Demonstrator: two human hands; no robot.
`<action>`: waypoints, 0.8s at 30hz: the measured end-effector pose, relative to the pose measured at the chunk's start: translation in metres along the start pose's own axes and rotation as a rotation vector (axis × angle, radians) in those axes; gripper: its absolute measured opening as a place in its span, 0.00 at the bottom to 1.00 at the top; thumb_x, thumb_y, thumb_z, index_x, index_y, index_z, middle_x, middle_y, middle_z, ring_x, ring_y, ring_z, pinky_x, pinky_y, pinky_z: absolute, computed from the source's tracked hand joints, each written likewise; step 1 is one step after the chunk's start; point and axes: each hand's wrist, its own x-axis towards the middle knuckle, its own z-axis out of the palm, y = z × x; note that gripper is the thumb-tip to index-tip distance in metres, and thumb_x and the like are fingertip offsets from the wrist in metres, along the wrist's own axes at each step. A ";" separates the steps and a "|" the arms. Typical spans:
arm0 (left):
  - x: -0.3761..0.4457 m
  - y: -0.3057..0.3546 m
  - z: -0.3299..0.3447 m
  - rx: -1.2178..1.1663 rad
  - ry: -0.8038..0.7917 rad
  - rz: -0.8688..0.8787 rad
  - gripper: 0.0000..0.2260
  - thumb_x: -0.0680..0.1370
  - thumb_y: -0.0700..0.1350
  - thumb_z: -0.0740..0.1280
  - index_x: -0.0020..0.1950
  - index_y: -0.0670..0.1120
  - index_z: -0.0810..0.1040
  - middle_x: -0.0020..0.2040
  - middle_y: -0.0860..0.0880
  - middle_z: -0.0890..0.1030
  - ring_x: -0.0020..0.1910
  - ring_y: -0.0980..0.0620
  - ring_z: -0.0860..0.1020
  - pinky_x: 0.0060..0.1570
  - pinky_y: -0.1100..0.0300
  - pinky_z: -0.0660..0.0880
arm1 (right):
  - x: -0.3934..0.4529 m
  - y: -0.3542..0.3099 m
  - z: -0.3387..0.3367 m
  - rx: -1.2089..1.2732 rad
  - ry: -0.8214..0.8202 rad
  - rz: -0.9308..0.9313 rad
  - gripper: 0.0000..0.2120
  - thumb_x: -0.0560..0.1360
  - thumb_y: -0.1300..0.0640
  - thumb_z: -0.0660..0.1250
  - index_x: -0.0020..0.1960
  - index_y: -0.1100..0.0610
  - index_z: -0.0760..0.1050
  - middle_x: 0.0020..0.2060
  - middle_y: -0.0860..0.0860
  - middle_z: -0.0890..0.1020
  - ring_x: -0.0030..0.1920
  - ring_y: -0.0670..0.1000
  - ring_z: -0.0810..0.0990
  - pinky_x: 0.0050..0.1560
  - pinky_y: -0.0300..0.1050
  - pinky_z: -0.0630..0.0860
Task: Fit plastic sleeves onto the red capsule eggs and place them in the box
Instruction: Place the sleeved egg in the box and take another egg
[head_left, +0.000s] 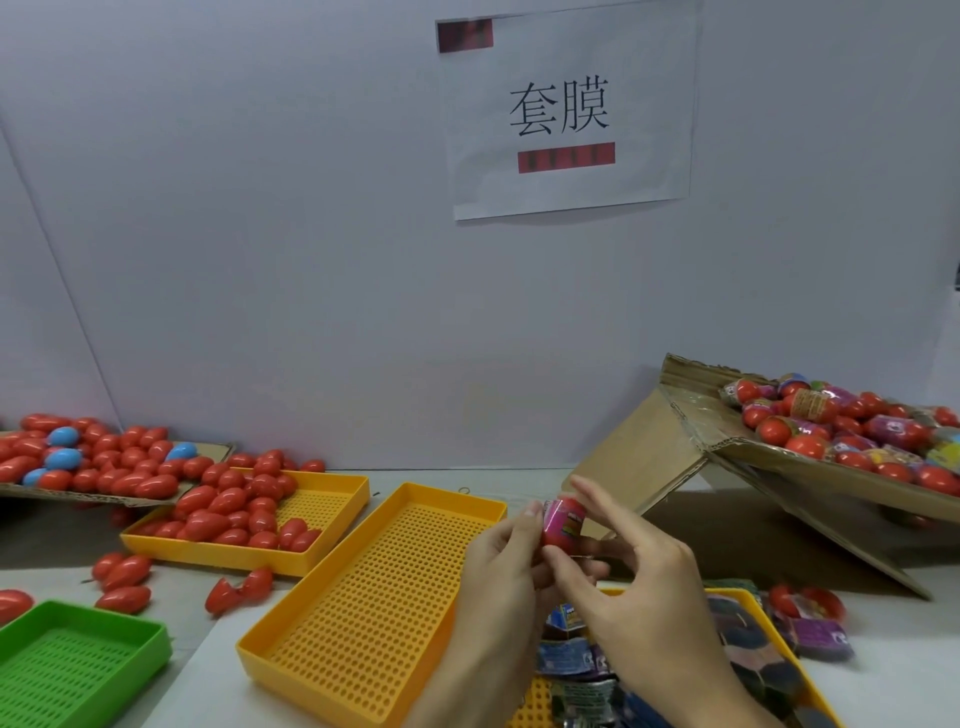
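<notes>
Between both hands (566, 561) | red egg (558, 538) | pink sleeve (566, 517), seemingly half-on

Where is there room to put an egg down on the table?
The middle yellow tray is bare inside, and so is the green tray. A strip of bare table lies between them. It is crowded in the far yellow tray full of red eggs, and at the sleeve pile under the hands.

This was a factory packing station: a printed work sign (569, 111) hung at twelve o'clock, perforated sorting trays (363, 597) lay below, bulk red capsule eggs (228, 506) at ten o'clock.
</notes>
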 end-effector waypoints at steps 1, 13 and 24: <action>-0.001 0.000 0.001 -0.057 -0.003 -0.035 0.16 0.83 0.46 0.61 0.49 0.35 0.82 0.41 0.32 0.83 0.34 0.42 0.83 0.32 0.57 0.81 | 0.001 -0.003 0.000 0.003 0.004 -0.011 0.26 0.68 0.43 0.73 0.63 0.30 0.68 0.53 0.30 0.77 0.54 0.34 0.78 0.49 0.27 0.77; -0.002 -0.005 0.004 -0.004 -0.001 -0.168 0.20 0.83 0.50 0.59 0.52 0.34 0.79 0.42 0.35 0.85 0.39 0.42 0.86 0.32 0.57 0.81 | 0.004 0.006 0.000 -0.118 -0.029 -0.022 0.24 0.74 0.56 0.73 0.69 0.51 0.75 0.52 0.28 0.72 0.56 0.26 0.71 0.47 0.20 0.70; 0.004 -0.006 -0.001 0.143 0.036 -0.061 0.22 0.84 0.47 0.58 0.40 0.42 0.85 0.42 0.37 0.85 0.43 0.42 0.85 0.37 0.57 0.80 | 0.003 0.011 0.002 -0.094 -0.065 0.013 0.23 0.74 0.58 0.73 0.67 0.48 0.76 0.50 0.26 0.71 0.55 0.22 0.69 0.47 0.17 0.67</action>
